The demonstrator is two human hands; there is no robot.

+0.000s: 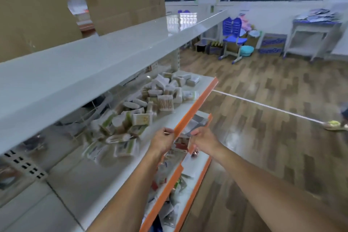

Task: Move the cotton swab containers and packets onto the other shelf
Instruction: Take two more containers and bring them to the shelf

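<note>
Head view, and both hands are caught out in front of the middle shelf (188, 100), level with its orange edge strip (195, 103); the left hand (163, 142) is seen with fingers curled in and what looks like a thin pale stick pinched at the fingertips, though blur keeps that from being certain; the right hand (202, 140) is curled too, thumb raised, and whether anything is held in it cannot be told. The heap of cotton swab containers and packets (143, 113) is spread along the middle shelf, just beyond the hands, under the bare top shelf (113, 51), which is judged the likely destination. The step in hand is judged to be a pick from the near end of the heap; it would be done well if the nearest packets were taken first, a firm box or tub closed on from both sides, the flat packets gathered flat, not pinched by a corner; the lift should be brought out past the orange strip before being raised, so that the underside of the upper board is not struck. The goods themselves are seen as a loose jumble: white tubs, clear packs showing tan wooden sticks, green-and-white printed packets lying tilted on one another; nothing is stacked square.
</note>
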